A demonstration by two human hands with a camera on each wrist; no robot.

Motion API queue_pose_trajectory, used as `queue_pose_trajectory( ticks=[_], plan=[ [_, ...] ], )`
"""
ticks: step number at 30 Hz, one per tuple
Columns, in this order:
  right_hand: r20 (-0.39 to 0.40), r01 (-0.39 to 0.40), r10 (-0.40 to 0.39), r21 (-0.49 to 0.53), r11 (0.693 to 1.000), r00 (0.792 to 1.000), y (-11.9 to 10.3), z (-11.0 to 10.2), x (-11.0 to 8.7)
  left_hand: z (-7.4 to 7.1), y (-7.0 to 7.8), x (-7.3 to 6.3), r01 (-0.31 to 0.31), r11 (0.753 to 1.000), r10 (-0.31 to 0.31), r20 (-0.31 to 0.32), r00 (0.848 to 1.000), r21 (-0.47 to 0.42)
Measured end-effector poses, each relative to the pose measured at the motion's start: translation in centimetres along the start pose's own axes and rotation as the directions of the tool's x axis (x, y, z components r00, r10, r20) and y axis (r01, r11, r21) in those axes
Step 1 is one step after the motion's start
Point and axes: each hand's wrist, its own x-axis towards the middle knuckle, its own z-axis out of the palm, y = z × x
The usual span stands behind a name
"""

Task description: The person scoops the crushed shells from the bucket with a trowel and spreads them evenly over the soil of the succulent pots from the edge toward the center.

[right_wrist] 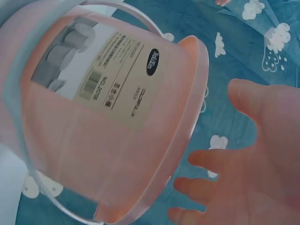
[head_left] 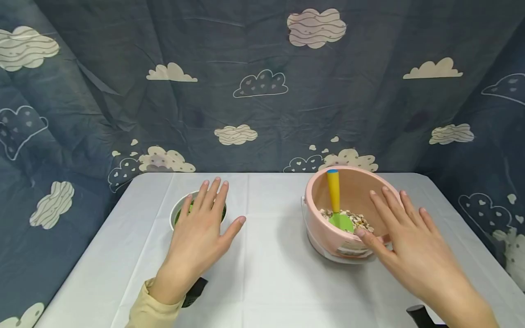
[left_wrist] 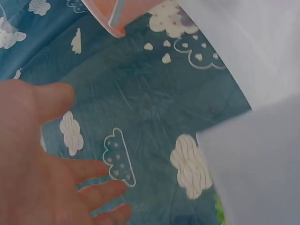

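Note:
A pink bucket [head_left: 328,237] stands on the right of the table with pebbles [head_left: 361,222] inside. A toy shovel with a yellow handle [head_left: 334,193] and green blade [head_left: 341,222] leans in it, blade on the pebbles. My right hand [head_left: 414,241] hovers over the bucket's near right side, fingers spread and holding nothing; in the right wrist view the bucket's label [right_wrist: 112,65] shows. On the left, my left hand [head_left: 201,232] is held flat above a white-rimmed pot [head_left: 174,210] and hides most of it. Something green [head_left: 191,207] shows inside the pot.
White cloth covers the table [head_left: 266,255]. A dark blue curtain [head_left: 254,45] with cloud prints hangs behind and at both sides. The bucket's pale handle [right_wrist: 21,117] hangs down around its side. Black straps or camera parts [head_left: 194,291] sit under the wrists.

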Motion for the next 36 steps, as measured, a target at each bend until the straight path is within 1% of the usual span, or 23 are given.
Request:
queue_pose_trajectory(
  ticks=[3, 6, 11, 15, 17, 19, 21, 24, 28, 32, 34, 36],
  plan=[
    [-0.026, 0.007, -0.007, -0.003, 1.0, 1.0, 0.3, -0.1, 0.0, 0.2, 0.4, 0.5, -0.038, 0.998, 0.037, -0.022, 0.999, -0.058],
    [-0.05, 0.003, -0.003, 0.0, 1.0, 0.999, 0.6, -0.4, 0.0, 0.6, 0.8, 1.0, -0.082, 0.989, 0.077, -0.047, 0.996, -0.121],
    [-0.123, 0.023, -0.02, 0.02, 1.0, 0.992, 1.2, -0.7, 0.1, 1.2, 1.5, 1.8, -0.154, 0.969, 0.134, -0.115, 0.984, -0.194],
    [-0.206, 0.074, -0.061, 0.053, 0.996, 0.977, 1.9, -0.8, 0.3, 1.8, 2.3, 2.2, -0.207, 0.946, 0.165, -0.178, 0.97, -0.249],
    [-0.25, 0.103, -0.081, 0.075, 0.992, 0.965, 2.2, -0.7, 0.6, 2.2, 2.8, 2.4, -0.223, 0.934, 0.174, -0.192, 0.966, -0.279],
    [-0.275, 0.118, -0.085, 0.107, 0.987, 0.958, 2.5, -0.7, 0.7, 2.5, 3.3, 2.4, -0.227, 0.923, 0.175, -0.188, 0.967, -0.311],
    [-0.287, 0.125, -0.079, 0.146, 0.981, 0.955, 2.8, -0.7, 1.0, 3.0, 3.8, 2.5, -0.224, 0.91, 0.169, -0.183, 0.968, -0.348],
    [-0.273, 0.105, -0.044, 0.213, 0.971, 0.961, 3.2, -0.7, 1.3, 3.5, 4.5, 2.6, -0.207, 0.888, 0.148, -0.171, 0.974, -0.411],
    [-0.264, 0.077, -0.002, 0.275, 0.958, 0.965, 3.4, -0.7, 1.6, 4.0, 5.3, 2.7, -0.182, 0.844, 0.115, -0.161, 0.98, -0.504],
    [-0.28, 0.076, 0.012, 0.299, 0.951, 0.96, 3.6, -0.6, 1.9, 4.6, 6.1, 3.0, -0.161, 0.803, 0.091, -0.148, 0.985, -0.574],
    [-0.292, 0.081, 0.014, 0.309, 0.948, 0.956, 3.7, -0.4, 1.9, 4.9, 6.4, 3.3, -0.159, 0.789, 0.088, -0.146, 0.985, -0.593],
    [-0.299, 0.078, 0.022, 0.319, 0.944, 0.954, 3.7, -0.3, 2.0, 5.3, 6.8, 3.5, -0.157, 0.781, 0.087, -0.144, 0.986, -0.605]
  ],
)
